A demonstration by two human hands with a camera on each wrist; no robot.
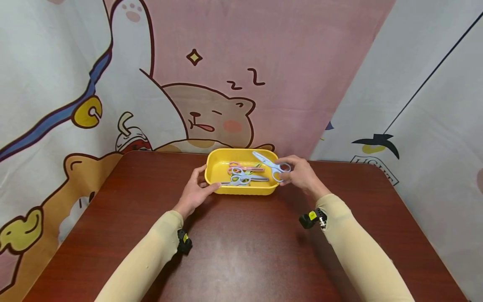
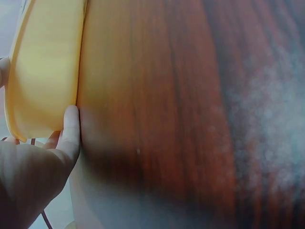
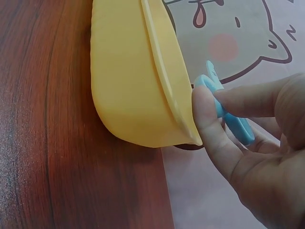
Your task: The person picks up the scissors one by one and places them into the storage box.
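A yellow plastic basket sits near the far edge of the table, with several scissors in blue, pink and green lying inside. My left hand grips the basket's left end, the thumb at the front rim and the other fingers round the side. In the left wrist view the fingers touch the basket wall. Over the basket's right end, my right hand pinches a light blue pair of scissors by the handle loops, blades pointing up and left. The right wrist view shows the blue handle between thumb and fingers.
The brown wooden table stretches in front of the basket and to both sides. Behind its far edge hangs a cartoon-printed curtain. Black wrist cameras are strapped to both forearms.
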